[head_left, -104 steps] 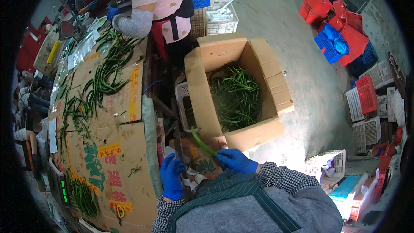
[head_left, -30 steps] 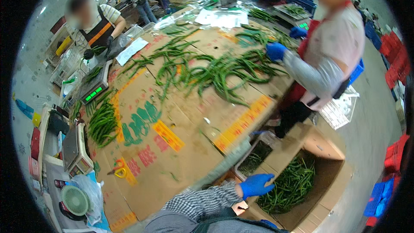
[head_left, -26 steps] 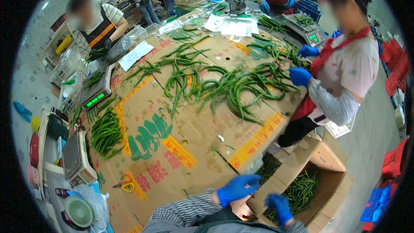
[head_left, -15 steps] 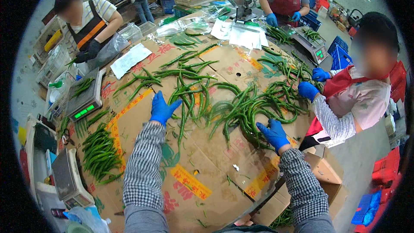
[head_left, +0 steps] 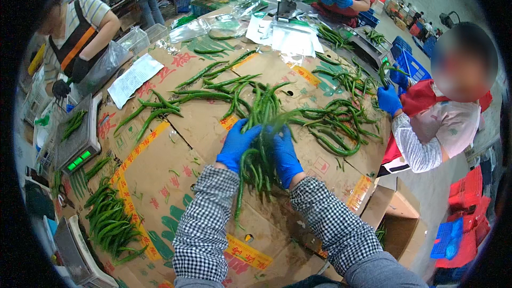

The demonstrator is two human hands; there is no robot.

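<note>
Gathered between both my hands is a bunch of long green chili peppers (head_left: 262, 109), blurred in places, with some hanging below the fingers. My left hand (head_left: 238, 145), in a blue glove, closes on the bunch from the left side. From the right, my right hand (head_left: 286, 157), gloved the same, presses its fingers round it. More loose green chili peppers (head_left: 349, 114) lie tangled to the right of my hands. A looser spread of peppers (head_left: 205, 96) lies beyond my left hand. The cardboard-covered table (head_left: 186, 208) is under everything.
A neat pile of peppers (head_left: 109, 218) sits at the left, near a digital scale (head_left: 85, 133) with peppers on it. Co-workers stand at the far left, far side and right; the right one's gloved hand (head_left: 389, 100) is close. An open cardboard box (head_left: 402, 224) stands lower right.
My hands have come together from apart and drawn peppers from the right-hand heap into a bunch between them. The right co-worker's hands now hold a few peppers. The view has shifted.
</note>
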